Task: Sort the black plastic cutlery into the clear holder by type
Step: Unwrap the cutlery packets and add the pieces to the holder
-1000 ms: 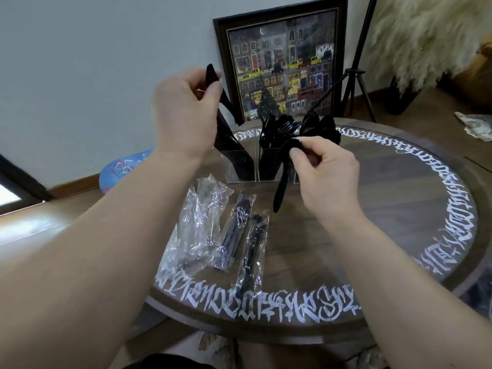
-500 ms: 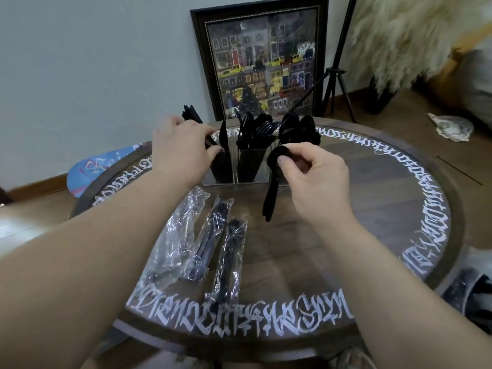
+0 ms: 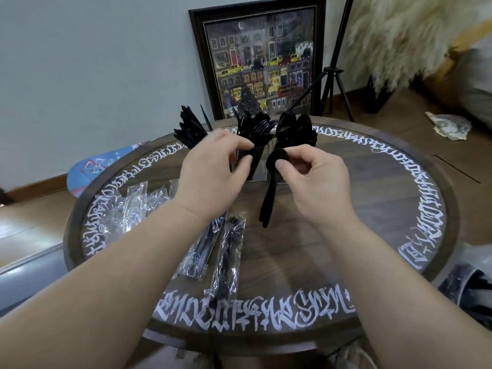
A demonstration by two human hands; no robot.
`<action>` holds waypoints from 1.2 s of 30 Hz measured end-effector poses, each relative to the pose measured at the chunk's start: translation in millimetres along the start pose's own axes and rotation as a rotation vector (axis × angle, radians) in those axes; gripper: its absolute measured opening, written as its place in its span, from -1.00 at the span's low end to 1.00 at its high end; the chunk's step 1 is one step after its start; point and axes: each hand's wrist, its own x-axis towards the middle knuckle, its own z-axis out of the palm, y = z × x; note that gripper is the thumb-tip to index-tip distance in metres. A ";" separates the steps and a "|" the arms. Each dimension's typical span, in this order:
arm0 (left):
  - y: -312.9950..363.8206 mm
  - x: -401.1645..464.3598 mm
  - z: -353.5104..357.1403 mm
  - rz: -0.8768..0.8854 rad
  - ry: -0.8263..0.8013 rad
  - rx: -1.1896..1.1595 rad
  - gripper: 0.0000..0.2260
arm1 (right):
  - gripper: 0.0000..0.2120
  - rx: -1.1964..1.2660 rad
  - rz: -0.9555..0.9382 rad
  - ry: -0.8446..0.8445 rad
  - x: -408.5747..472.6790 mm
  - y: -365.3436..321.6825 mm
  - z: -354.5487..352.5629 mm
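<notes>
- Wrappers (image 3: 127,209) of clear plastic lie crumpled at the left of our round table (image 3: 386,209); we cannot count them, since they overlap and our left forearm covers part of them.
- Knives (image 3: 190,130) stand fanned in the holder's left compartment, blades up; they are too bunched to count.
- Our left hand (image 3: 213,179) hovers in front of the clear holder (image 3: 257,162), fingers loosely curled toward the thumb. It hides the holder's left wall, and we cannot tell whether the fingertips pinch anything or touch the holder.
- Two sealed packets (image 3: 226,254) of black cutlery lie side by side near the front edge, just right of our left forearm; the left one is partly under our wrist, and the pieces inside are hard to make out.
- Forks (image 3: 253,123) fill the middle compartment, a dark mass we cannot count.
- One loose spoon (image 3: 269,198) hangs handle-down over the table, in front of the holder and outside it, its bowl pinched between thumb and fingers of our right hand (image 3: 316,179).
- Spoons (image 3: 295,129) crowd the right compartment, bowls up, uncountable.
- Behind the table a framed painting (image 3: 263,62) leans on the wall; a black tripod (image 3: 334,73) beside it is cut off at the top.
</notes>
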 end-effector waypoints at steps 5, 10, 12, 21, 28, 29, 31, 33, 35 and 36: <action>14.7 -2.1 0.2 -0.041 -0.242 -0.176 -0.77 | -0.81 0.053 0.028 -0.026 -0.4 -1.5 -3.3; 17.2 0.1 6.7 -0.087 -0.258 -0.245 -0.88 | -0.86 0.044 0.039 -0.042 0.8 -0.8 -4.9; 17.2 0.0 7.7 -0.101 -0.261 -0.270 -0.90 | -0.86 0.044 0.051 -0.055 1.5 0.4 -7.1; 3.5 11.7 -6.5 -0.176 -0.003 -0.197 -0.96 | -0.80 -0.064 0.014 0.058 2.5 -0.7 -14.9; 5.5 61.3 -25.7 -0.103 0.196 -0.164 -0.95 | -0.87 -0.105 0.005 0.119 1.7 -2.5 -17.4; 5.6 64.7 -23.9 -0.092 0.190 -0.159 -0.96 | -0.87 -0.109 0.000 0.121 2.1 -2.3 -17.7; 3.2 68.3 -17.8 -0.099 0.157 -0.143 -0.96 | -0.87 -0.111 -0.005 0.125 3.2 -2.0 -18.4; 0.0 67.9 -10.3 -0.112 0.107 -0.125 -0.94 | -0.87 -0.113 -0.005 0.130 4.0 -1.3 -19.6; -2.2 64.7 -3.8 -0.106 0.063 -0.080 -0.91 | -0.87 -0.117 -0.010 0.133 4.7 -0.3 -21.1; -2.9 62.7 -0.9 -0.102 0.047 -0.035 -0.90 | -0.87 -0.117 -0.011 0.134 5.1 0.7 -21.9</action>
